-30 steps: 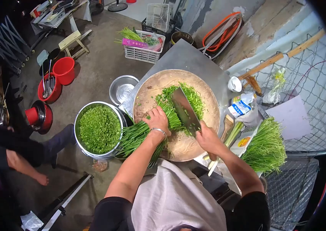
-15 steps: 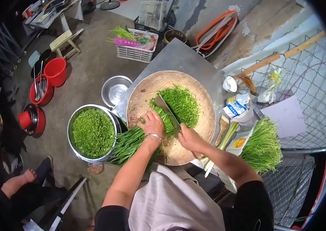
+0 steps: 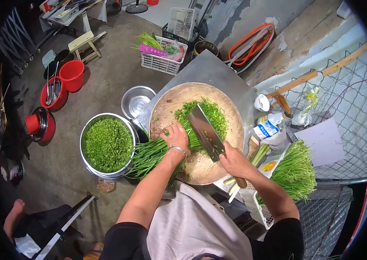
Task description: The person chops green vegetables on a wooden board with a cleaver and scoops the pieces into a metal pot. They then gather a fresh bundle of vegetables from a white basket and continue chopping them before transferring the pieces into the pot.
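My left hand (image 3: 177, 138) presses on a bundle of long green stalks (image 3: 151, 156) lying across the round wooden board (image 3: 166, 104). In my right hand (image 3: 234, 161) is the handle of a broad cleaver (image 3: 206, 133), its blade tilted with its flat side showing, over the cut end of the bundle. Green bits cling to the blade. Chopped greens (image 3: 214, 113) are heaped on the board beyond and right of the blade. The uncut stalks hang over the board's near left edge beside a metal pot (image 3: 82, 149) full of chopped greens.
A metal table (image 3: 209, 65) carries the board. An empty metal bowl (image 3: 136, 102) is at its left. More greens (image 3: 294, 171) lie in a white basket on the right, near a white bag (image 3: 267, 129). Red buckets (image 3: 71, 76) stand far left. Another person's leg (image 3: 14, 216) shows lower left.
The cleaver has come up and right, its blade turned flatter to the view. My left hand stays on the bundle. The view has shifted slightly, and the person at lower left has moved.
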